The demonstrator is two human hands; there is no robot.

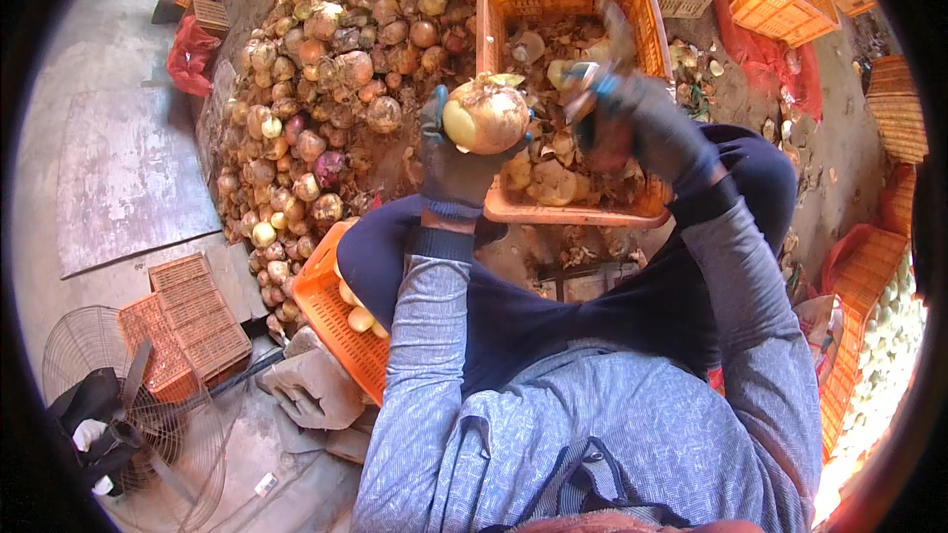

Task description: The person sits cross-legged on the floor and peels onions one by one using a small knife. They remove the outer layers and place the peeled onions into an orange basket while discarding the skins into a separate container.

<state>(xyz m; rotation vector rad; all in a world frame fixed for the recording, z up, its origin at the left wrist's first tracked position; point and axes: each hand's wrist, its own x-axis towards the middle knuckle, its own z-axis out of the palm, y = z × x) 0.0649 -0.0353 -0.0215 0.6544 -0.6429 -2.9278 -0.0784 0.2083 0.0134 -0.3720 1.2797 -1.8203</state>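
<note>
A large onion [486, 118] with brown, papery skin and a pale bare patch sits in my gloved left hand [459, 176], the fingers wrapped round it. To its right, my gloved right hand [647, 128] is closed round a knife [618, 35]; motion smears the blade and the fingers. Both hands are over an orange plastic crate [573, 213] between my legs. Onion skins and trimmings [558, 183] lie inside that crate. The knife is apart from the onion.
A big heap of unpeeled onions [336, 69] spreads ahead and left. Beside my left leg stands an orange basket [331, 321] holding pale onions. More crates [780, 0] stand at the far right. A wire-caged fan [148, 405] and stacked orange crates [188, 326] are at the lower left.
</note>
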